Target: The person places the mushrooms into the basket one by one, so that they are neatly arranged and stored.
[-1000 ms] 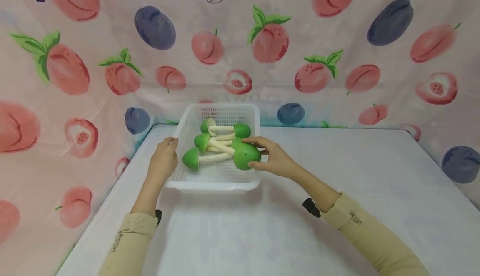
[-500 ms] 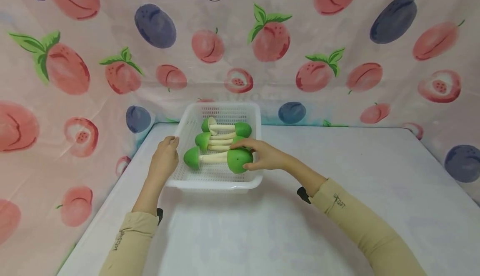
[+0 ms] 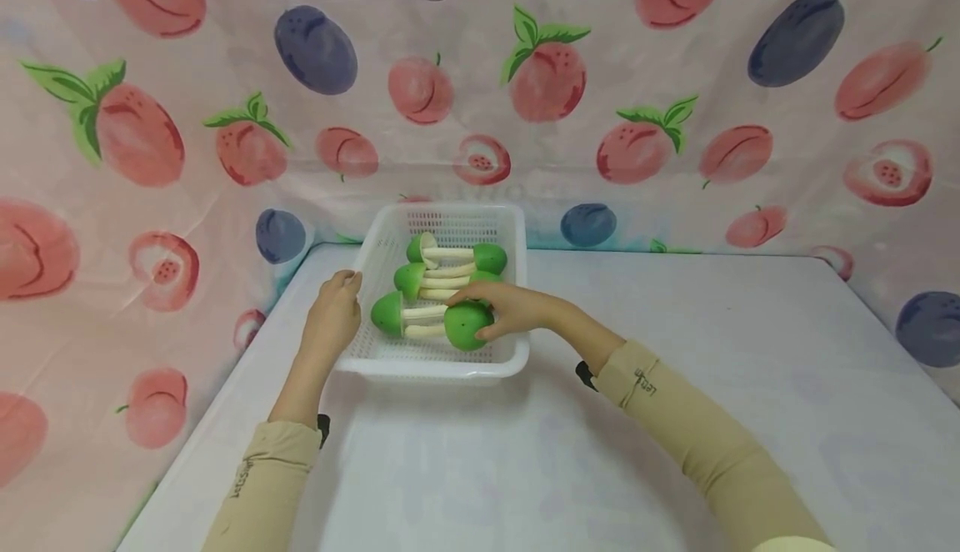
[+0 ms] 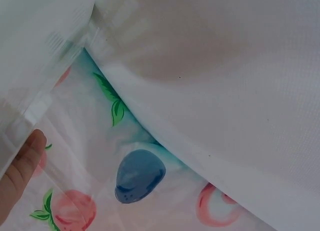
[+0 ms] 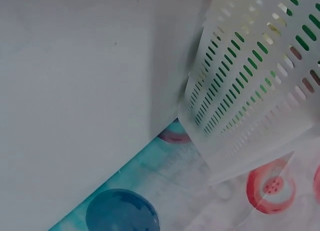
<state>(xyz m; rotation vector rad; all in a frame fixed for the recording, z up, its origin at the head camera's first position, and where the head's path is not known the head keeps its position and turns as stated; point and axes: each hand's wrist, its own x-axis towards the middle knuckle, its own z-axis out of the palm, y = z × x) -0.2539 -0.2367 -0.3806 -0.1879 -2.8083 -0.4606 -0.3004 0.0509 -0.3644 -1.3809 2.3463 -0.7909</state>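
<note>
A white slotted plastic basket point(image 3: 431, 367) holds several green-capped mushrooms with pale stems, lying sideways in rows. At its left rim my left hand point(image 3: 332, 310) grips the edge; in the left wrist view those fingers point(image 4: 22, 166) lie against the basket's outer side point(image 4: 30, 71). My right hand point(image 3: 513, 306) reaches over the right rim and holds the front mushroom point(image 3: 465, 327) by its cap, thumb in front and fingers behind. The stem points left, next to another front mushroom point(image 3: 387, 315) whose cap faces left. The right wrist view has only the basket's slotted wall point(image 5: 235, 91), with the hand out of frame.
The basket stands toward the back left of a white-covered table point(image 3: 675, 368). A fruit-printed cloth point(image 3: 465, 52) hangs behind and along the left side. More mushrooms point(image 3: 490, 258) lie at the back of the basket.
My right hand has moved left and slightly down with the mushroom, and its stem has swung from slanting over the others to lying level in the front row. My left hand stays on the rim.
</note>
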